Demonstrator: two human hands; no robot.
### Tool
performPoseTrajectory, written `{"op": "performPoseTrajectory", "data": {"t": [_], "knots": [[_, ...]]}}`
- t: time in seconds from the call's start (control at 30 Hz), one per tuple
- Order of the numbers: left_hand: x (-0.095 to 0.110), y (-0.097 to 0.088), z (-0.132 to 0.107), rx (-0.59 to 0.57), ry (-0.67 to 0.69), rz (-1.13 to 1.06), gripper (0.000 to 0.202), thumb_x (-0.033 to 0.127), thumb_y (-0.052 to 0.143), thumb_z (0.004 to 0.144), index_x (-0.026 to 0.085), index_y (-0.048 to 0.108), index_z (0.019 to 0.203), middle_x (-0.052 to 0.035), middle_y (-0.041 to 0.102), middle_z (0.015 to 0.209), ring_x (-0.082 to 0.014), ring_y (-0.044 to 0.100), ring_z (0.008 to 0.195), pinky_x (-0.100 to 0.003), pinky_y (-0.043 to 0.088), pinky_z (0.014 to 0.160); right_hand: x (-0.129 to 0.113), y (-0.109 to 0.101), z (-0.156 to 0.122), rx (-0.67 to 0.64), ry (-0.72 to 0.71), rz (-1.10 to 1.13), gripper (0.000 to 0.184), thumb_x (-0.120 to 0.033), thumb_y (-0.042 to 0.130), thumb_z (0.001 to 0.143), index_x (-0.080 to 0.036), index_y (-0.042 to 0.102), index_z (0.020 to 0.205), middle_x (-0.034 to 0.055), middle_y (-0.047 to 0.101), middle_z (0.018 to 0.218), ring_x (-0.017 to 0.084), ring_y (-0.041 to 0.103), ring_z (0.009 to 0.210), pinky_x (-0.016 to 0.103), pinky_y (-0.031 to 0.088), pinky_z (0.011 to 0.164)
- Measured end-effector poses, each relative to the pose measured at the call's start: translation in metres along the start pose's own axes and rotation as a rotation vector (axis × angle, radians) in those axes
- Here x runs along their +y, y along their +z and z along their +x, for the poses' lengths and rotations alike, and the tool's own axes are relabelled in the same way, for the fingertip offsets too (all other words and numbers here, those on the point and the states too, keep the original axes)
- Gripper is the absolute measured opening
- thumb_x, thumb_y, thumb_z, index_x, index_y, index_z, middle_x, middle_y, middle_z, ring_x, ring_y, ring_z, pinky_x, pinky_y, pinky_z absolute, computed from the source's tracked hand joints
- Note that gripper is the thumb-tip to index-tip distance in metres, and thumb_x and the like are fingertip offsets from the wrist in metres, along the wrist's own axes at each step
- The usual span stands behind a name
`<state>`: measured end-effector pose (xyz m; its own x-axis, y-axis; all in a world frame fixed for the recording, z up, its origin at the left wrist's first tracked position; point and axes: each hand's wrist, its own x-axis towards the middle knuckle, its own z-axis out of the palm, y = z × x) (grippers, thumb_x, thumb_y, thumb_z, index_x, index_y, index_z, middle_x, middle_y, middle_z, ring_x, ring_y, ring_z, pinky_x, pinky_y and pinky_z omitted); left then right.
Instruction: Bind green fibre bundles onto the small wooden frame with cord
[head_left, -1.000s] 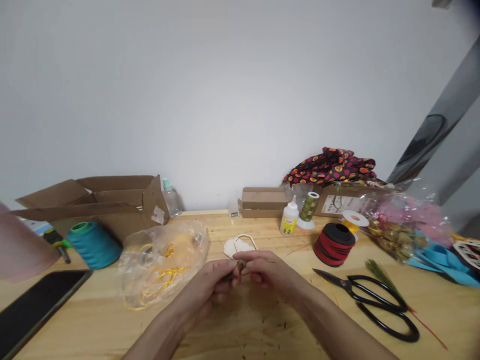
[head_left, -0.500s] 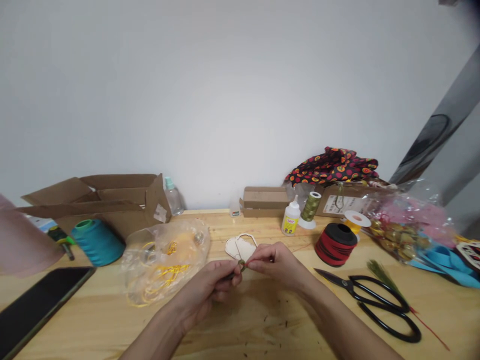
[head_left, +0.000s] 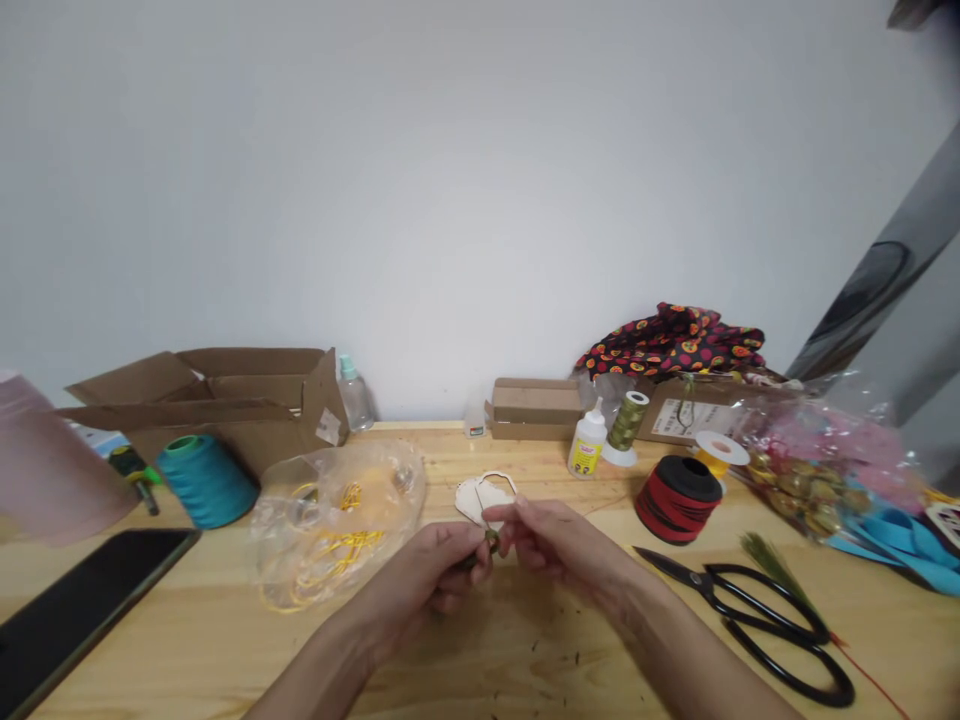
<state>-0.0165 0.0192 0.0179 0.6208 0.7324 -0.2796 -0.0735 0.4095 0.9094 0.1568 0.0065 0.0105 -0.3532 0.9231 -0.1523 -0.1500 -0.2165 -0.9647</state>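
My left hand (head_left: 442, 565) is closed round a small bundle of olive-green thread (head_left: 492, 541), whose looped end pokes out past the thumb and index finger. My right hand (head_left: 551, 540) is at that end, fingers bent and drawn together; whatever they pinch is too small to make out. A thin dark strand rises from the bundle between the hands. Just beyond the fingertips lies a flat, cream-coloured cut-out piece (head_left: 469, 499) with an open loop at its right. To the right are black-handled scissors (head_left: 705, 582) and a green tassel (head_left: 772, 562) with a red cord.
A glue bottle (head_left: 587, 443), a green thread spool (head_left: 628, 425) and a red-black cord spool (head_left: 679, 500) stand at right. At left are a plastic bag (head_left: 341, 515) of yellow cord, a teal thread cone (head_left: 206, 482), a phone (head_left: 94, 605) and a cardboard box (head_left: 225, 412).
My right hand's fingers have shifted from pinching a red cord to curling against the bundle's end, index finger forward. The left hand keeps its hold. The whole view has shifted slightly.
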Motion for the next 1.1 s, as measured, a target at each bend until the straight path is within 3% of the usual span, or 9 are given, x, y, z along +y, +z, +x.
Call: {"op": "performPoseTrajectory", "data": {"t": [0.17, 0.3, 0.47, 0.53, 0.73, 0.83, 0.97, 1.1], "knots": [[-0.005, 0.0, 0.002, 0.011, 0.039, 0.157, 0.029, 0.038, 0.049, 0.075, 0.013, 0.049, 0.06, 0.0045, 0.045, 0.053, -0.0036, 0.019, 0.04, -0.018, 0.008, 0.038, 0.009, 0.007, 0.003, -0.053, 0.032, -0.05, 0.062, -0.058, 0.027, 0.078, -0.011, 0.066, 0.069, 0.0021, 0.053, 0.059, 0.005, 0.024, 0.042, 0.02, 0.008, 0.037], [-0.007, 0.0, 0.005, 0.025, 0.083, 0.323, 0.029, 0.039, 0.048, 0.075, 0.013, 0.053, 0.063, 0.0046, 0.045, 0.051, -0.0041, 0.023, 0.04, -0.018, 0.011, 0.038, 0.01, 0.011, 0.004, 0.053, -0.054, -0.179, 0.048, -0.051, 0.043, 0.076, -0.013, 0.062, 0.054, -0.0021, 0.047, 0.046, 0.005, 0.024, 0.04, 0.02, 0.015, 0.04], [-0.009, 0.003, 0.008, 0.084, 0.102, 0.423, 0.031, 0.041, 0.048, 0.074, 0.013, 0.055, 0.064, 0.0049, 0.044, 0.051, -0.0048, 0.026, 0.041, -0.019, 0.014, 0.039, 0.006, 0.015, 0.005, 0.072, -0.166, -0.191, 0.034, -0.038, 0.053, 0.072, -0.014, 0.061, 0.049, -0.0006, 0.055, 0.049, 0.011, 0.047, 0.051, 0.023, 0.034, 0.055], [-0.008, 0.005, 0.008, 0.097, 0.093, 0.402, 0.032, 0.043, 0.049, 0.073, 0.013, 0.055, 0.063, 0.0052, 0.044, 0.051, -0.0049, 0.025, 0.041, -0.019, 0.013, 0.039, 0.004, 0.016, 0.006, 0.119, -0.178, -0.214, 0.031, -0.036, 0.054, 0.071, -0.015, 0.061, 0.049, 0.0001, 0.057, 0.049, 0.013, 0.05, 0.052, 0.024, 0.037, 0.056], [-0.007, 0.003, 0.007, 0.077, 0.068, 0.257, 0.034, 0.043, 0.047, 0.075, 0.014, 0.051, 0.058, 0.009, 0.028, 0.043, -0.0049, 0.016, 0.04, -0.02, 0.007, 0.039, 0.007, 0.006, 0.012, 0.425, -0.274, -0.459, 0.028, -0.034, 0.051, 0.07, -0.013, 0.061, 0.055, -0.0009, 0.053, 0.046, 0.011, 0.045, 0.045, 0.021, 0.034, 0.046], [-0.01, -0.001, 0.008, 0.047, 0.05, 0.169, 0.031, 0.04, 0.048, 0.075, 0.013, 0.052, 0.06, 0.0079, 0.032, 0.046, -0.0046, 0.015, 0.041, -0.02, 0.007, 0.04, 0.006, 0.0, 0.011, 0.455, -0.334, -0.606, 0.029, -0.034, 0.05, 0.073, -0.014, 0.06, 0.054, -0.0012, 0.05, 0.046, 0.01, 0.043, 0.046, 0.021, 0.031, 0.046], [-0.012, -0.002, 0.009, 0.003, -0.034, 0.061, 0.028, 0.035, 0.051, 0.074, 0.011, 0.053, 0.061, 0.0047, 0.041, 0.051, -0.0032, 0.016, 0.04, -0.019, 0.006, 0.039, -0.001, 0.0, 0.005, 0.428, -0.41, -1.045, 0.03, -0.03, 0.047, 0.077, -0.015, 0.061, 0.054, 0.0017, 0.057, 0.051, 0.011, 0.047, 0.049, 0.021, 0.031, 0.049], [-0.012, -0.001, 0.009, -0.057, -0.08, -0.066, 0.024, 0.03, 0.053, 0.073, 0.009, 0.054, 0.062, 0.0034, 0.043, 0.052, -0.002, 0.016, 0.04, -0.017, 0.006, 0.038, -0.002, 0.0, 0.004, 0.42, -0.346, -1.067, 0.03, -0.031, 0.046, 0.078, -0.017, 0.061, 0.055, -0.0003, 0.055, 0.048, 0.01, 0.046, 0.046, 0.02, 0.029, 0.046]]}}
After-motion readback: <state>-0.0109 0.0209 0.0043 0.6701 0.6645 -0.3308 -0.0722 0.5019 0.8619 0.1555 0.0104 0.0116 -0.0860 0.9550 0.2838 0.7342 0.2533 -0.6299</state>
